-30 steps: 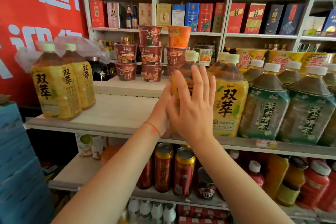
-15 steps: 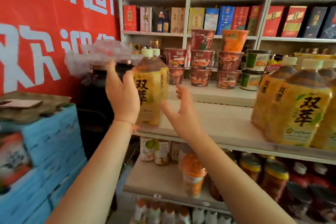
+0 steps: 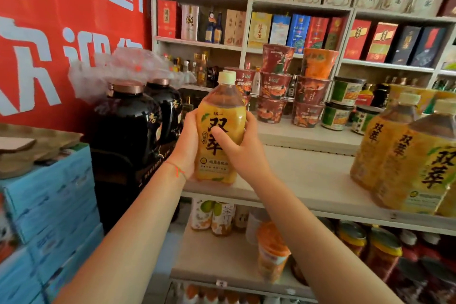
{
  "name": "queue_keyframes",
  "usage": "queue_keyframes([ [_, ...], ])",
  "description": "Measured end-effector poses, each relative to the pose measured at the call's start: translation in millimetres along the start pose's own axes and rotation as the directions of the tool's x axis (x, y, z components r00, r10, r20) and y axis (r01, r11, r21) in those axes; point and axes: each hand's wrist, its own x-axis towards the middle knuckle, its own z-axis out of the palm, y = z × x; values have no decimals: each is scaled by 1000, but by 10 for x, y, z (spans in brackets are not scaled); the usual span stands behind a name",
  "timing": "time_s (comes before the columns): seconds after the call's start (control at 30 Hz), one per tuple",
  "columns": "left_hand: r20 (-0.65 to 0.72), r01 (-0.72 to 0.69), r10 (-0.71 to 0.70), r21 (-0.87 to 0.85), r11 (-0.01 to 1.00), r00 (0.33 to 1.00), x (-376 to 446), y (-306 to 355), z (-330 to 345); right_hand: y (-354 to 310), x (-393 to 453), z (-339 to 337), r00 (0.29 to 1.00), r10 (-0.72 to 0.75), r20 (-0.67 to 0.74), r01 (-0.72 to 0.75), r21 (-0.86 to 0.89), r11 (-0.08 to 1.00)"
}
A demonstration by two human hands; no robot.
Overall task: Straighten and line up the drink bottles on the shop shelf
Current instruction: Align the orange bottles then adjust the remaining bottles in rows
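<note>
A yellow tea bottle (image 3: pixel 222 116) with a pale cap stands upright at the left end of the wooden shelf (image 3: pixel 303 180). A second cap peeks out right behind it. My left hand (image 3: pixel 185 145) grips the front bottle's left side. My right hand (image 3: pixel 237 145) grips its right side, thumb across the label. Further right on the same shelf stands a row of matching yellow bottles (image 3: pixel 404 155), a wide bare gap away from the held one.
Two dark jugs (image 3: pixel 138 118) under a plastic bag stand just left of the shelf. Blue cartons (image 3: pixel 49 200) are stacked at the lower left. Stacked noodle cups (image 3: pixel 291 86) sit on the raised ledge behind. Cans and bottles fill the lower shelf (image 3: pixel 357 244).
My view swung left from the right-hand row to the two left-end bottles. Both hands left the right row, reached across, and now grip the front left bottle.
</note>
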Motion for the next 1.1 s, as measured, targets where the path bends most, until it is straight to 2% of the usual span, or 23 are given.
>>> queue_keyframes([
  [0.3, 69, -15, 17, -21, 1000, 997, 18, -161, 465, 143, -77, -425, 995, -46, -85, 43, -35, 998],
  [0.6, 156, -22, 25, -20, 1000, 987, -158, -450, 1539, 264, -372, -1420, 987, 1, -161, -15, -91, 996],
  [0.7, 141, -39, 40, -14, 999, 989, -230, -532, 1910, 267, -479, -1768, 984, -2, -179, -37, -218, 975],
  [0.8, 116, -87, 83, 32, 996, 990, -265, -607, 2220, 262, -612, -2073, 966, -167, -197, 45, -510, 859],
  [0.9, 71, -146, 142, 49, 988, 987, -259, -664, 2419, 272, -725, -2290, 886, -446, -127, 210, -748, 630],
  [1.0, 35, -174, 173, 50, 983, 984, -261, -718, 2555, 362, -775, -2493, 780, -625, -36, 325, -830, 454],
  [1.1, 23, -183, 182, 69, 981, 983, -278, -747, 2658, 444, -793, -2778, 716, -689, -111, 267, -868, 418],
])
